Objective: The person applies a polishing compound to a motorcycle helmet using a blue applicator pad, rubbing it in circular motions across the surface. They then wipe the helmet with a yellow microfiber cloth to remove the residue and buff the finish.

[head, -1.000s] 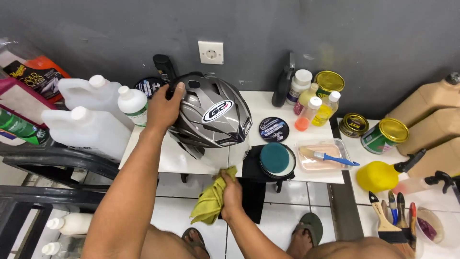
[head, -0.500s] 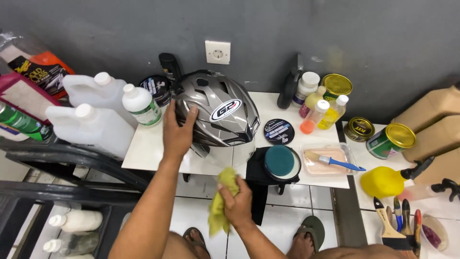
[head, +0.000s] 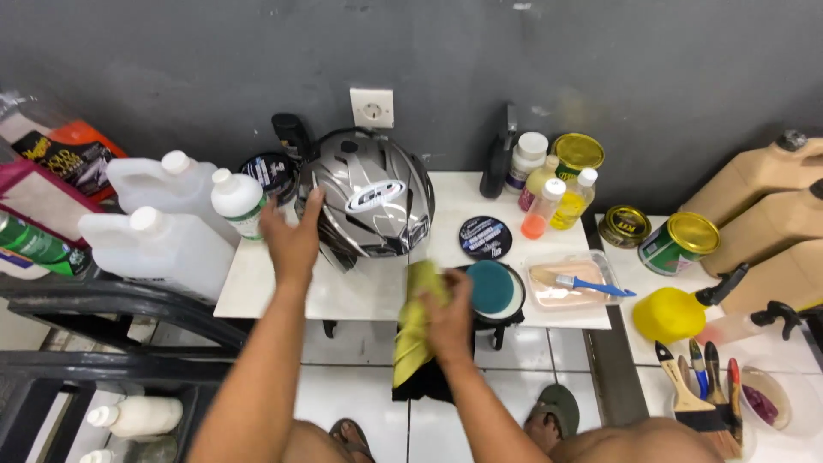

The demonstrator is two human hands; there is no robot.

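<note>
Helmet (head: 370, 201): grey and silver, was seen standing on white table (head: 257, 291), just in front of wall socket (head: 371, 107).
Left hand (head: 291, 240): was laid on helmet's left side, fingers spread apart, touching the shell, not clamped.
Right hand (head: 446, 313): fingers were closed on yellow cloth (head: 413, 330) at table's front edge; cloth hung down past the edge.
Left of helmet: 2 large white jugs (head: 159, 244) and 1 small white bottle (head: 238, 201) were seen.
Right of helmet: round black tin (head: 484, 237), teal pad (head: 491, 287), clear tray with blue brush (head: 591, 285).
Back right: 4 small bottles (head: 549, 193) and gold-lidded can (head: 577, 154) were grouped.
Far right: yellow spray bottle (head: 673, 313), green can (head: 681, 244).
</note>
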